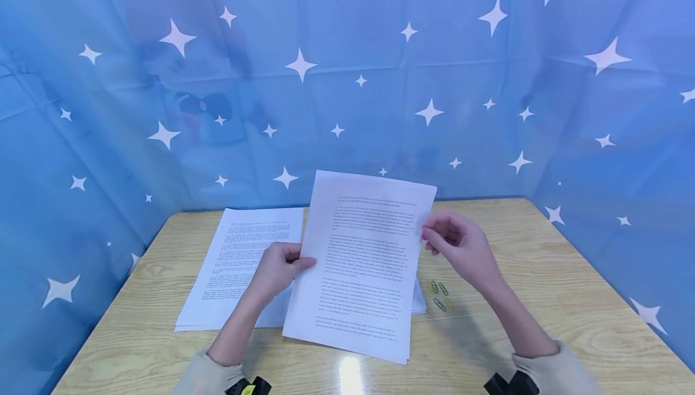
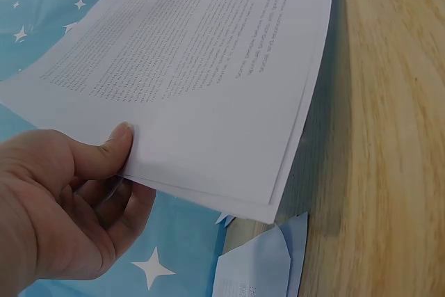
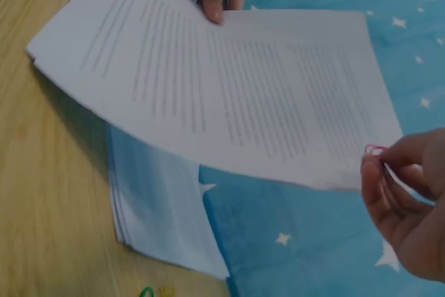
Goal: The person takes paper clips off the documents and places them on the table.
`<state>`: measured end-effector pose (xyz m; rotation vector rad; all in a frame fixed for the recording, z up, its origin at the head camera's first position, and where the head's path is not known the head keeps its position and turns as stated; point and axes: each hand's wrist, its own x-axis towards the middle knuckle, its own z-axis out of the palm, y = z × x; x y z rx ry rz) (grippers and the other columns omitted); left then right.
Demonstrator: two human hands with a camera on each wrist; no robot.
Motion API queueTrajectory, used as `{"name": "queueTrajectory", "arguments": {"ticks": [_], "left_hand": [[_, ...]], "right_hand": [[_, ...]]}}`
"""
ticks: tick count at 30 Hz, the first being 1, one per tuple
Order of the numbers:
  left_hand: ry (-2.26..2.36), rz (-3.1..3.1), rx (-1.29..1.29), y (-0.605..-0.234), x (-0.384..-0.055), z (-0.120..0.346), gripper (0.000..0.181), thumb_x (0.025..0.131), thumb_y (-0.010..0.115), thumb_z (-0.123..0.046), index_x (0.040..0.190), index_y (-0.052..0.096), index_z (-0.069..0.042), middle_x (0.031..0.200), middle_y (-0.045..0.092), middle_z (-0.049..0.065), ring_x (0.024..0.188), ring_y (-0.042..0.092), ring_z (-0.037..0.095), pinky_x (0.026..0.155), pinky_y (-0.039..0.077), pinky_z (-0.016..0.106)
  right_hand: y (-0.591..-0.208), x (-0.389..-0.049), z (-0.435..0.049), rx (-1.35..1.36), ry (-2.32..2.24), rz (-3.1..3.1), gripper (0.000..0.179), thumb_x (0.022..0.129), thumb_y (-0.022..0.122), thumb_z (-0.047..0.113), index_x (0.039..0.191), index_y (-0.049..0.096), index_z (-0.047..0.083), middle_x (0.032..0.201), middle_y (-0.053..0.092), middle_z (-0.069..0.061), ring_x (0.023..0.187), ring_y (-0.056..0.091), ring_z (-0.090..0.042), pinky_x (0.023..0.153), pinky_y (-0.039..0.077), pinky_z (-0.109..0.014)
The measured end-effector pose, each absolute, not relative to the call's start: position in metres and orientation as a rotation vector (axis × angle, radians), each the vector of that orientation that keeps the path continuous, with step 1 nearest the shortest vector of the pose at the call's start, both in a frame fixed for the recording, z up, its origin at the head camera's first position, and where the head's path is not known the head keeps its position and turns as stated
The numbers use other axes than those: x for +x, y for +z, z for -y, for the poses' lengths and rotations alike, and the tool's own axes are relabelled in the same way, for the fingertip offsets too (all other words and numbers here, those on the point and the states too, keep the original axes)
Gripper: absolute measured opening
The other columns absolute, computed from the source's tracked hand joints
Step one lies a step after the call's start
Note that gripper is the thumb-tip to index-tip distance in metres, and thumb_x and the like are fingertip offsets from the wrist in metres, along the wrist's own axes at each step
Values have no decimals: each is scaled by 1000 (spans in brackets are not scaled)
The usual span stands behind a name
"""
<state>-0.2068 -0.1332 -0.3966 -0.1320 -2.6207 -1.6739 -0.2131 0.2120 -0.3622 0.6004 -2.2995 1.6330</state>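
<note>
My left hand (image 1: pixel 282 269) grips a few printed sheets (image 1: pixel 361 262) by their left edge, thumb on the front face and fingers behind. The sheets are raised off the table and tilted, and in the left wrist view their lower edges are slightly out of line. By the right edge of the sheets, my right hand (image 1: pixel 458 247) pinches a small pink paper clip (image 3: pixel 375 149) between thumb and fingers. The clip overlaps the sheets' edge in the right wrist view; whether it touches the paper I cannot tell.
A printed stack (image 1: pixel 244 262) lies on the wooden table (image 1: pixel 543 274) at the left. More paper (image 1: pixel 418 300) shows from behind the raised sheets. Several green and yellow paper clips (image 1: pixel 440 295) lie to the right. A blue star-patterned curtain (image 1: pixel 347 105) hangs behind.
</note>
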Motion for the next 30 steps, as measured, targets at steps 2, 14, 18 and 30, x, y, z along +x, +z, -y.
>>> {"name": "queueTrajectory", "arguments": {"ticks": [2, 14, 18, 30], "left_hand": [[-1668, 2623, -131, -396, -207, 133, 14, 90, 73, -1, 103, 77, 1, 82, 74, 5, 71, 64, 17, 61, 47, 29], [-1665, 2636, -125, -398, -208, 133, 13, 89, 74, -2, 101, 78, 0, 80, 73, 5, 69, 63, 16, 61, 46, 29], [-1678, 2633, -119, -398, -207, 133, 14, 89, 74, -1, 103, 78, 0, 81, 73, 5, 70, 63, 16, 61, 46, 29], [-1695, 2634, -139, -398, -206, 133, 13, 90, 73, -2, 103, 78, 0, 81, 73, 4, 71, 64, 17, 63, 47, 30]], "right_hand": [[-366, -213, -215, 587, 1600, 2337, 11, 97, 67, 4, 104, 66, -4, 89, 69, -18, 70, 65, -20, 62, 54, -25], [-386, -211, -231, 597, 1448, 2545, 7, 94, 70, 3, 99, 65, 1, 82, 68, -6, 66, 65, -17, 60, 55, -30], [-396, -212, -236, 637, 1399, 2621, 5, 93, 70, 2, 95, 65, 3, 81, 68, -10, 66, 66, -23, 59, 55, -33], [-413, -207, -248, 740, 1375, 2816, 6, 93, 70, 6, 92, 64, 5, 80, 67, -10, 63, 60, -12, 56, 51, -26]]}}
